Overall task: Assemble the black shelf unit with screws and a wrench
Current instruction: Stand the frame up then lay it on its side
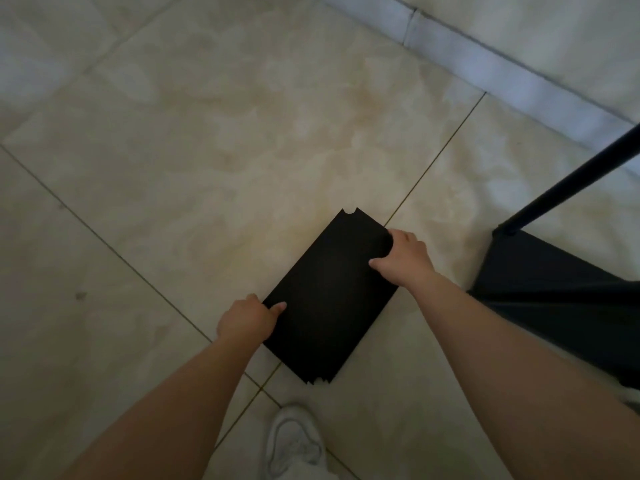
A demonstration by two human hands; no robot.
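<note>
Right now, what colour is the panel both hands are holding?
Plain matte black, no pattern. The panel, held by the left hand and right hand, shows in the head view.

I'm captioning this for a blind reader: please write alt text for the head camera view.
Two bare hands, left hand and right hand, grip opposite long edges of a flat black panel above a pale tiled floor. A partly built black shelf frame stands at right; a white shoe shows below.

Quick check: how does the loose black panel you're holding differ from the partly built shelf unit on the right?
The loose black panel is a single flat board with notched corners; the shelf unit already has a pole rising from its corner. The panel is gripped at two edges by the left hand and right hand; the unit is untouched. The panel shows whole; the unit is cut off by the frame. Both are matte black.
</note>
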